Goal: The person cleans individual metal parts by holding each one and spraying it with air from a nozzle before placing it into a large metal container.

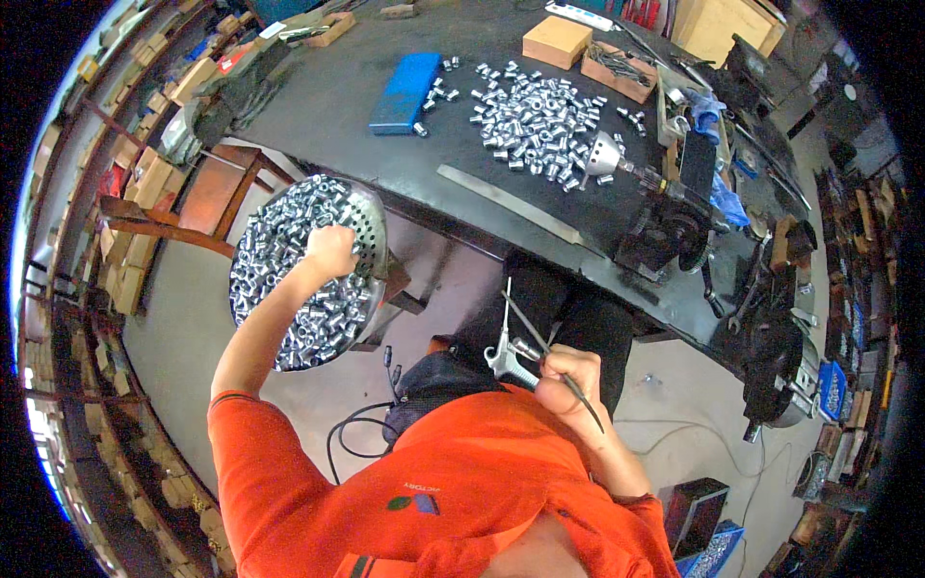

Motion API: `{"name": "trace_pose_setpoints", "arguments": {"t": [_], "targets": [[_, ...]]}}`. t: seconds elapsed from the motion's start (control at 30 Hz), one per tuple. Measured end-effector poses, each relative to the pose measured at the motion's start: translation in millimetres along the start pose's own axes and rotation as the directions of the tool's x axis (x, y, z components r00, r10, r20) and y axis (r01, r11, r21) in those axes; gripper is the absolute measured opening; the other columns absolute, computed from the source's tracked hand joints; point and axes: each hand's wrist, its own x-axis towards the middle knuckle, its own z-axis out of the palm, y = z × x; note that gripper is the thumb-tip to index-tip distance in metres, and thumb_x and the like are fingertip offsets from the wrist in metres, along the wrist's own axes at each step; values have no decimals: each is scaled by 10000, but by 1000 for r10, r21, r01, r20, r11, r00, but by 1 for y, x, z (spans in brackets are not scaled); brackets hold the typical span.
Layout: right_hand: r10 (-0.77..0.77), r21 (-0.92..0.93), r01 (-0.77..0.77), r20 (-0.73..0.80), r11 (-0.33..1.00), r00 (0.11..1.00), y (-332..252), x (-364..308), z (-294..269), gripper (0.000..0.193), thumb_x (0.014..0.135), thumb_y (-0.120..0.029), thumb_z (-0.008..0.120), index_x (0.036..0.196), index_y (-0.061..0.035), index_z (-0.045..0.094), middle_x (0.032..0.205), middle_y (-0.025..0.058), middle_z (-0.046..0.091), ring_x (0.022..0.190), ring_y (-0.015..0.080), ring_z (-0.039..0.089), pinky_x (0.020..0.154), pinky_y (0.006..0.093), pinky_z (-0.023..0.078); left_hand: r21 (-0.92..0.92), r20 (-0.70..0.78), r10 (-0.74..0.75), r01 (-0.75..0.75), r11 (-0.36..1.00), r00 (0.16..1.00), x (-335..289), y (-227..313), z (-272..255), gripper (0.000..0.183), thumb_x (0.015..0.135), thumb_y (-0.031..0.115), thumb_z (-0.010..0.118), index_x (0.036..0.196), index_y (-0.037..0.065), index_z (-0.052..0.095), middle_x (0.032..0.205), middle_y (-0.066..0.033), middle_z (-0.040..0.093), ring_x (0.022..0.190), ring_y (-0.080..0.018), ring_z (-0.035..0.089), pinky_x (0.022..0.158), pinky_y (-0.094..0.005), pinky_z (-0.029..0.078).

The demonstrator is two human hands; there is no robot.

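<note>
My left hand (330, 250) is closed over a round perforated metal colander (370, 223) heaped with small shiny metal sleeves (306, 323). Its fingers point away from view, so whatever they hold is hidden. In front of my body, my right hand (570, 378) grips a thin dark file (525, 320) that slants from upper left to lower right. A silver air blow gun (504, 360) with a slender nozzle lies just left of that hand, over my lap. A small metal sleeve (526, 349) shows between the blow gun and my right fingers; whether they touch it is unclear.
On the dark workbench (318, 96) lies a pile of metal sleeves (540, 120), beside a blue box (405, 93) and a flat metal bar (511, 204). A bench device with a silver cone (604, 154) stands at right. A wooden chair (217, 197) is beyond the colander.
</note>
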Motion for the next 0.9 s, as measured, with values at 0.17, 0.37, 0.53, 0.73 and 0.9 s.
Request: {"name": "trace_pose_setpoints", "arguments": {"t": [0.17, 0.37, 0.53, 0.73, 0.9], "targets": [[16, 40, -16, 1, 999, 1000, -1, 1, 3, 255, 593, -87, 604, 561, -36, 356, 545, 89, 367, 455, 225, 382, 432, 338, 268, -29, -148, 4, -9, 1000, 989, 12, 7, 17, 228, 657, 233, 647, 775, 39, 629, 774, -172, 657, 741, -338, 654, 684, -433, 522], [16, -10, -16, -1, 1000, 1000, 1, -2, 2, 248, 595, -76, 603, 572, -33, 360, 541, 89, 368, 465, 226, 386, 440, 339, 276, -42, -168, -9, 2, 999, 986, 28, -5, 9, 249, 650, 270, 635, 706, 29, 652, 741, -185, 647, 714, -351, 647, 659, -438, 527], [19, 12, -19, -39, 1000, 999, -6, 4, -2, 222, 581, -28, 555, 557, -33, 335, 530, 84, 339, 449, 218, 362, 432, 319, 250, -808, 79, 15, 55, 586, 997, -4, 19, -52, 255, 818, 208, 576, 889, -34, 619, 691, -143, 642, 586, -210, 654, 556, -297, 514], [-13, 60, 6, 122, 998, 992, -17, 21, -7, 228, 640, -102, 634, 606, -41, 418, 583, 102, 418, 482, 257, 436, 447, 348, 322, -969, 43, 465, 151, -197, 884, -61, 103, -91, 366, 963, 328, 450, 1012, -24, 538, 593, -136, 597, 476, -218, 604, 493, -281, 496], [-45, 23, 43, 99, 999, 994, -24, 27, -10, 229, 609, -101, 660, 629, -46, 438, 592, 111, 440, 511, 310, 472, 460, 354, 348, -800, 86, 633, 432, -417, 769, -73, 148, -88, 472, 970, 409, 377, 966, -36, 535, 535, -137, 553, 406, -249, 554, 594, -390, 525]]}}
